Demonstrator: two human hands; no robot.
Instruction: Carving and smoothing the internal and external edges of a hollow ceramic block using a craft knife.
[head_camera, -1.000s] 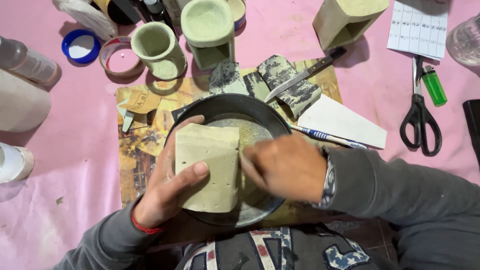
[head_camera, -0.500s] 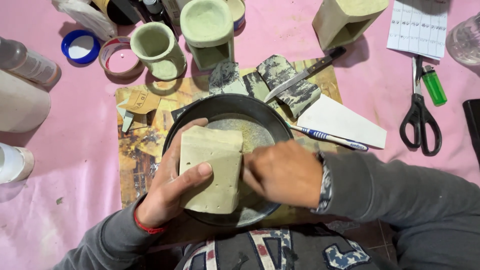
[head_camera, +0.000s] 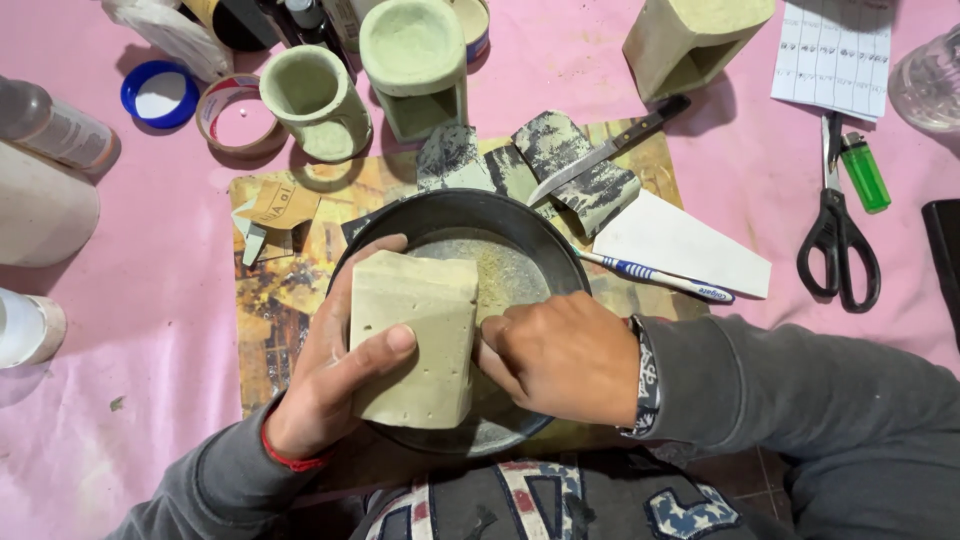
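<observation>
My left hand (head_camera: 335, 385) grips a pale green rectangular block (head_camera: 420, 320) with small holes in its face, holding it over a dark round pan (head_camera: 450, 215) that has greenish dust in its bottom. My right hand (head_camera: 565, 355) presses against the block's right side with its fingers curled; whatever it may hold is hidden. The pan rests on a printed board (head_camera: 280, 320) laid on the pink cloth.
Pale green moulded pots (head_camera: 315, 100) (head_camera: 415, 60) (head_camera: 695, 40) stand at the back. A knife (head_camera: 610, 150), sandpaper scraps (head_camera: 570, 160), a toothbrush (head_camera: 655, 277) and a white sheet (head_camera: 690, 245) lie right of the pan; scissors (head_camera: 835, 235) and a green lighter (head_camera: 865, 170) further right. Bottles (head_camera: 55, 125) sit left.
The block has shifted slightly in my left hand's grip, and my right hand has moved a little along the block's right edge. Everything else stays put.
</observation>
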